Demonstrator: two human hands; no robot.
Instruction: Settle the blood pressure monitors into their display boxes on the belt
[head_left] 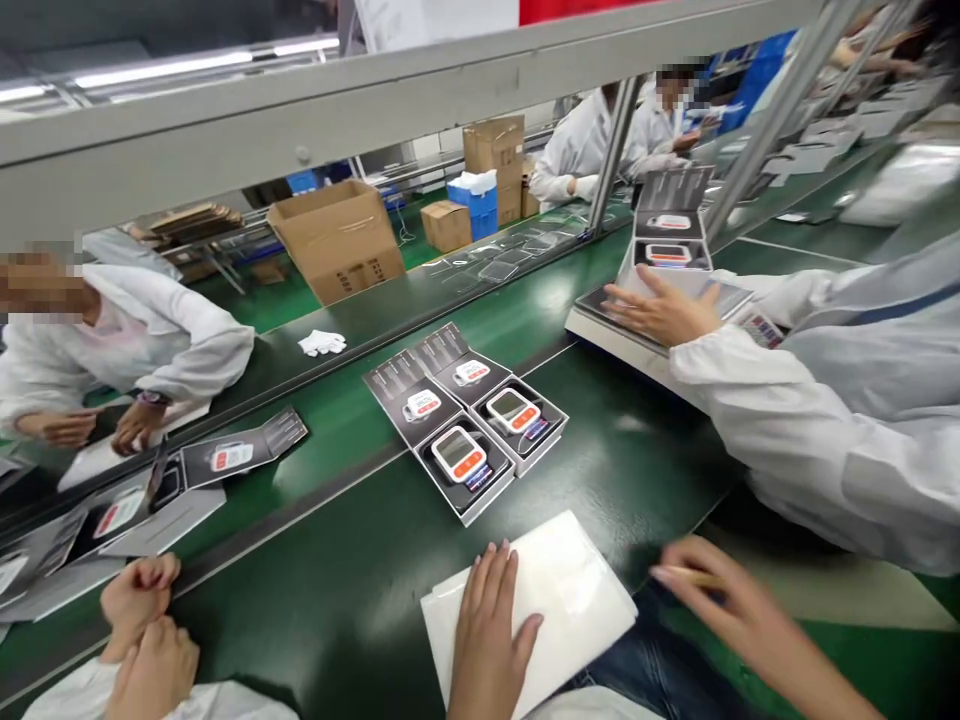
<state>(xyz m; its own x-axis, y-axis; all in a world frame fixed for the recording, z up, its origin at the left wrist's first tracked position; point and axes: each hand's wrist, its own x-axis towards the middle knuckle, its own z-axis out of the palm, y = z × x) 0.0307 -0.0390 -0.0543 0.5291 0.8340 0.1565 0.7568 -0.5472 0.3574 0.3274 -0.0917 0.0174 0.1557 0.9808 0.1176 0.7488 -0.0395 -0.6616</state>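
My left hand [489, 630] lies flat on a white flat packet [577, 600] at the near edge of the green conveyor belt [352, 600]. My right hand [720, 590] grips a thin yellow pencil [694, 577] just right of the packet, with the tip hidden in my fingers. Beyond my hands stand a pair of open black boxes [465, 470], each holding a white and orange blood pressure monitor [458, 455]. The second monitor [514, 410] sits slightly farther right, and neither box touches my hands.
A co-worker's hand [660, 310] rests on a box at the right, and another co-worker's hands [142, 640] are at the lower left. More open boxes [165, 500] lie on the belt at the left. A grey beam [300, 130] crosses overhead, with cardboard cartons [337, 240] beyond.
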